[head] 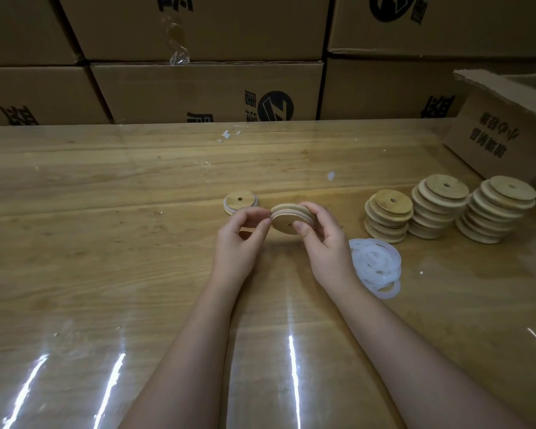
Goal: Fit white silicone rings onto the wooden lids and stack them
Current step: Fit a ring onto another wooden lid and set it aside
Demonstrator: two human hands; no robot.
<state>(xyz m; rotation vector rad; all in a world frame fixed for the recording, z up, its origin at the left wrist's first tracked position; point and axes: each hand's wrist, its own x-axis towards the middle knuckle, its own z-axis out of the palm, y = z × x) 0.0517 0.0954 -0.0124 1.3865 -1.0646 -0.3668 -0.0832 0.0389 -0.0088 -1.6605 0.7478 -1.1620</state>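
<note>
I held the wooden lid (pixel 287 222) tilted above the table (pixel 106 212), my left hand (pixel 242 239) pinching its left rim, my right hand (pixel 325 243) gripping its right with curled fingers, the ringed lid (pixel 240 202) lying just beyond the left hand.

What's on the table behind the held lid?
Behind the held lid, one wooden lid lies hole up, whitish at its rim; fingers of the left hand hide its near edge.
</note>
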